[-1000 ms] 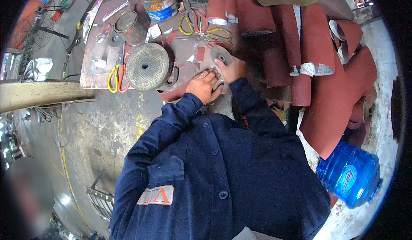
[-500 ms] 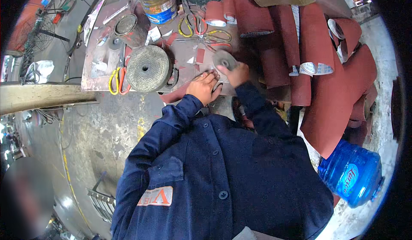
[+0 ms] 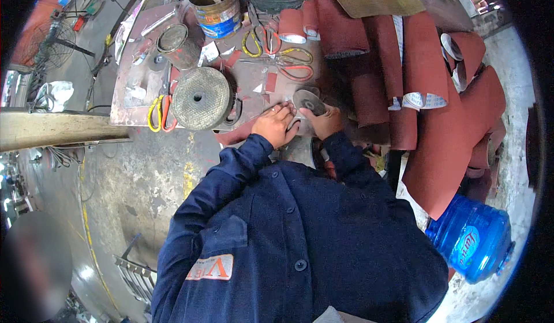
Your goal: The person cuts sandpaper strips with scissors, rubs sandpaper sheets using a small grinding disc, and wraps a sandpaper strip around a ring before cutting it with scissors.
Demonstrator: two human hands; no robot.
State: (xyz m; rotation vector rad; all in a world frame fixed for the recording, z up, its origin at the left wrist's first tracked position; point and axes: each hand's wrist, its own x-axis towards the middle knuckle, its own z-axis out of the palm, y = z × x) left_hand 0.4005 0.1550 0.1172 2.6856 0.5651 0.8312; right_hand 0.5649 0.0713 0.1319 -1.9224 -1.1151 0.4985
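Observation:
My right hand [image 3: 326, 121] grips a round grey disc [image 3: 306, 98] with a hub in its middle, tilted just over the table's near edge. Beside it, my left hand [image 3: 274, 125] lies with fingers flat on the tabletop and the thumb apart. A strip of red-brown sandpaper [image 3: 235, 135] runs along the edge to the left of that hand; whether its end passes under the palm is hidden. Small red scraps [image 3: 270, 82] lie just beyond the fingers. Further left sits a thick round wheel [image 3: 199, 101] with a rough grey face and a centre hole.
Scissors with yellow and orange handles [image 3: 294, 63] lie beyond my hands; another pair [image 3: 160, 113] is left of the wheel. A can [image 3: 173, 39] and a brush-holding bucket [image 3: 214, 12] stand behind. Large sandpaper rolls [image 3: 424, 63] crowd the right, above a blue water bottle [image 3: 470, 239].
My right hand has moved slightly nearer to me and to the right, taking the disc with it; the disc's tilt has changed. The left hand keeps its place on the table.

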